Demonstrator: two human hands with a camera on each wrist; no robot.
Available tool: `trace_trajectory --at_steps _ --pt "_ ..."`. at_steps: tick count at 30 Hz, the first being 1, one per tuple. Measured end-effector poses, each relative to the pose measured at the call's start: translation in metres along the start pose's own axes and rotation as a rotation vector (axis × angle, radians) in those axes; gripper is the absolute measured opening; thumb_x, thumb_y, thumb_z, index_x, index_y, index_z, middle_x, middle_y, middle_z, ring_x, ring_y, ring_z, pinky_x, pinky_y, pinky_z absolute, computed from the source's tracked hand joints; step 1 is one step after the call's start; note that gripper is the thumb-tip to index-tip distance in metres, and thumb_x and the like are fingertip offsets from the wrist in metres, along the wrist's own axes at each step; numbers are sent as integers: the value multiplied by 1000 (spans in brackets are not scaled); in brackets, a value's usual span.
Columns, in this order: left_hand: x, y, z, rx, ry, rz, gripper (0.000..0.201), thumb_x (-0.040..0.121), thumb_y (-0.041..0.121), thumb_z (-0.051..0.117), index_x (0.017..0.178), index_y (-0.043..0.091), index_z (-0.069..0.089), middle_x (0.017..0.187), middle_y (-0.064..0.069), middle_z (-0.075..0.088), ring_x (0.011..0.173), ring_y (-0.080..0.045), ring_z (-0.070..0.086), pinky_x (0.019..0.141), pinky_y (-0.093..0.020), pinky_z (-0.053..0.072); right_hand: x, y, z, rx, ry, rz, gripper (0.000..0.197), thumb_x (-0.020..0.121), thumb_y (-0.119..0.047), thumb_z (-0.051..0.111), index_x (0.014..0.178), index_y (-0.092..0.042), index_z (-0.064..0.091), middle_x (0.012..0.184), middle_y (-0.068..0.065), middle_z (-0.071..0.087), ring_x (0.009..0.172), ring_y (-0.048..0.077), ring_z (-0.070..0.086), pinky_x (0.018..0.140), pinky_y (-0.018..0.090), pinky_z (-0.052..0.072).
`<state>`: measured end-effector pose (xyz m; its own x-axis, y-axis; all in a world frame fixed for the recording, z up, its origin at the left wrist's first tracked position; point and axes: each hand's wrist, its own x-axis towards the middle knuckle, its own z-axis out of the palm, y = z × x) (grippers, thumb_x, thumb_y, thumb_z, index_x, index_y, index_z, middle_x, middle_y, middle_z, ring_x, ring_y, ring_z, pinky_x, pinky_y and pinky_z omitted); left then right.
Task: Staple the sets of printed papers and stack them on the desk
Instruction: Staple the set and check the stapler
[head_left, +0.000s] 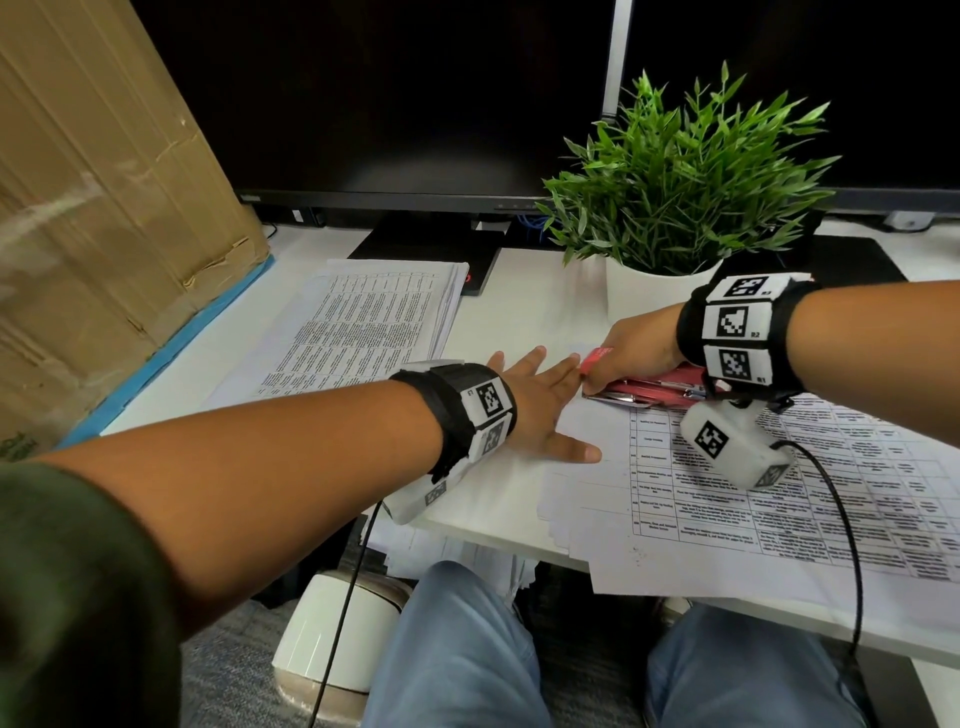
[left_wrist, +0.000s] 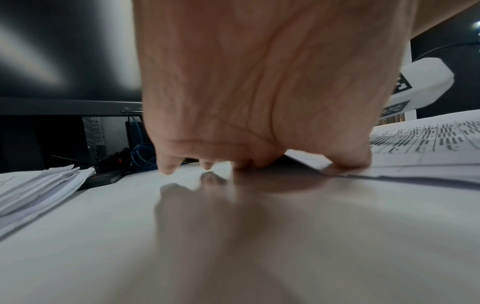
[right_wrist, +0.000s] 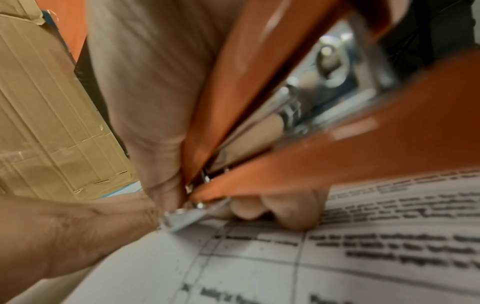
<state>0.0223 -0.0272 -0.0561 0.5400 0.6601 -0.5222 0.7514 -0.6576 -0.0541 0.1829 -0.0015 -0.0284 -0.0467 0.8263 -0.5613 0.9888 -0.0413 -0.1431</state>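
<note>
A set of printed papers (head_left: 779, 499) with tables lies at the desk's front right, hanging over the edge. My left hand (head_left: 540, 400) lies flat with straight fingers, pressing the set's top left corner; in the left wrist view its thumb (left_wrist: 345, 162) sits on the paper edge (left_wrist: 415, 164). My right hand (head_left: 634, 348) grips a red stapler (head_left: 654, 387) whose mouth is over that corner. The right wrist view shows the stapler (right_wrist: 311, 144) squeezed in the fingers (right_wrist: 272, 209) over the printed sheet (right_wrist: 337, 257). A second stack of papers (head_left: 374, 322) lies at the back left.
A potted green plant (head_left: 685, 192) stands just behind my right hand. A dark monitor (head_left: 374, 104) and its stand fill the back. A cardboard box (head_left: 104, 208) leans at the left. More papers (head_left: 457, 556) lie on my lap under the desk edge.
</note>
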Motion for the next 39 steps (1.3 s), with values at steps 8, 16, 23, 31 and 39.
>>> trace_trajectory --at_steps 8,16,23,31,39 --pt "1 -1 1 2 13 3 103 84 79 33 153 22 -17 161 7 -22 149 -25 -19 118 -60 -1 0 0 2 5 11 -12 49 81 -55 63 100 -10 68 95 10 73 75 22 65 81 34 55" --pt "1 -2 -2 -21 -22 15 106 83 80 34 152 22 -21 160 8 -25 149 -27 -18 117 -61 -2 2 -4 11 -45 54 -31 59 78 -61 58 94 -5 67 73 6 62 66 22 56 70 33 47" --pt "1 -1 -2 -36 -23 16 105 83 80 36 151 25 -23 160 9 -25 148 -28 -19 117 -61 -1 -3 -9 14 -120 75 -70 48 83 -52 65 103 -9 62 97 7 68 83 22 62 76 31 49" --pt "4 -2 -1 5 -15 5 104 83 80 34 151 24 -21 160 10 -24 149 -27 -18 117 -61 1 1 0 5 135 -44 -9 44 75 -47 74 97 -9 69 92 12 73 71 25 65 79 34 54" --pt "9 -4 -2 10 13 2 110 80 81 40 153 24 -19 161 8 -21 149 -28 -15 116 -63 1 -6 4 1 374 -161 19 29 87 -36 65 86 -6 65 68 9 66 50 19 58 53 22 48"
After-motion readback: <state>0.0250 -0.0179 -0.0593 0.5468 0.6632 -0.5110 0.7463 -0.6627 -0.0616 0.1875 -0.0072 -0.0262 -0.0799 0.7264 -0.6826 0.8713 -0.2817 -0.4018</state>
